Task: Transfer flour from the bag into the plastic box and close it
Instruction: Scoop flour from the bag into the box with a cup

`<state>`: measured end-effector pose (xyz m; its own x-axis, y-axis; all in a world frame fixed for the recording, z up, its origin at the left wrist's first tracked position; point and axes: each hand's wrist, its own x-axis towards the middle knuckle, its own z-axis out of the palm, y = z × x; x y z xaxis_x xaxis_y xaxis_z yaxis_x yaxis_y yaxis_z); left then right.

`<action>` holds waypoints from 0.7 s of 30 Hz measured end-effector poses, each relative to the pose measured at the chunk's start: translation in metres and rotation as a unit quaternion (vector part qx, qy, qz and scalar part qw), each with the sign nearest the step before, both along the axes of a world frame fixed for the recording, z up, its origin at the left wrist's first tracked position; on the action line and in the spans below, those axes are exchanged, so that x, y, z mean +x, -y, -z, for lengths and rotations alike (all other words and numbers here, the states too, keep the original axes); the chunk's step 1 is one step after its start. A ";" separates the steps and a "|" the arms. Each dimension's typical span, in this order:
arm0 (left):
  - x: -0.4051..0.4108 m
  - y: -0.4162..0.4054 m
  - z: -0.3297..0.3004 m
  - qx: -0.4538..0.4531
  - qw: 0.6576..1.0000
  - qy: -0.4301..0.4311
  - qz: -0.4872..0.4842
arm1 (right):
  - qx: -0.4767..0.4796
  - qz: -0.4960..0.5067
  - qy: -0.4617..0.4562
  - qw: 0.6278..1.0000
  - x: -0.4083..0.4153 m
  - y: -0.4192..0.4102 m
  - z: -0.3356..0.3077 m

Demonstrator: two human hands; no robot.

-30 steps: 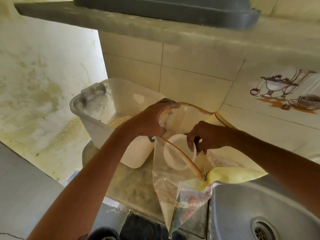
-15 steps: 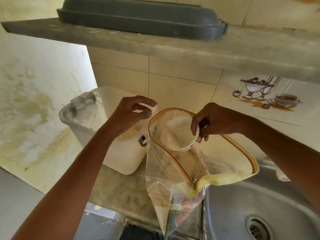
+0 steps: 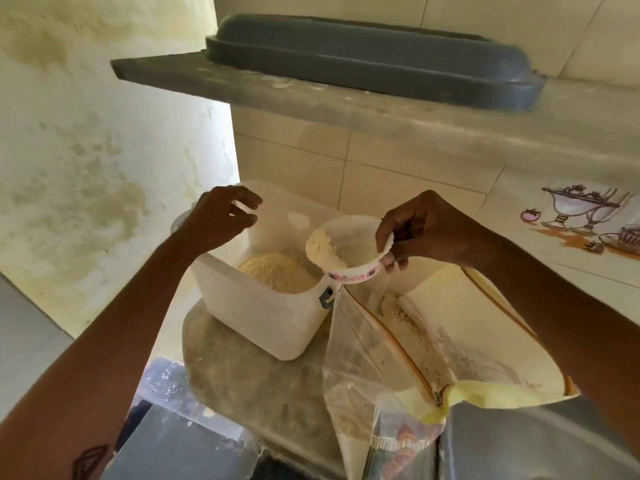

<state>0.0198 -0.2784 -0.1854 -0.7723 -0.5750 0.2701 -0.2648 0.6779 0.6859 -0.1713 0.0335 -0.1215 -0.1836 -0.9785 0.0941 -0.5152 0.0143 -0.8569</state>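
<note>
1. Plastic box [image 3: 263, 317]: translucent white, open-topped, standing on the stone worktop [image 3: 249, 382] against the tiled wall. A mound of flour [image 3: 277, 277] lies inside. Grey clip on its near right corner.

2. Small bowl [image 3: 349, 251]: white with a patterned band, tilted toward the box, part-filled with flour, held above the box's right rim.

3. Right hand [image 3: 426, 233]: fingers curled and pinching the bowl's right rim, thumb inside.

4. Left hand [image 3: 221, 220]: over the box's far left rim, fingers loosely curled; whether they touch the rim cannot be told, and they hold nothing.

5. Flour bag [image 3: 398, 362]: clear plastic with yellow back and zip edge, mouth open, just right of the box, touching it, flour showing inside.

6. Grey lid [image 3: 374, 60]: on the shelf [image 3: 381, 109] above.
</note>
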 end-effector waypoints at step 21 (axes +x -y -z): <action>-0.005 0.034 0.028 -0.031 0.995 0.023 -0.087 | 0.035 0.099 -0.238 0.966 0.025 0.132 0.074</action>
<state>0.0153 -0.3122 -0.2129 -0.6749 -0.6845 0.2757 -0.4117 0.6593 0.6291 -0.1465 -0.0986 -0.1957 -0.3194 -0.9358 0.1490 -0.8318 0.2016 -0.5172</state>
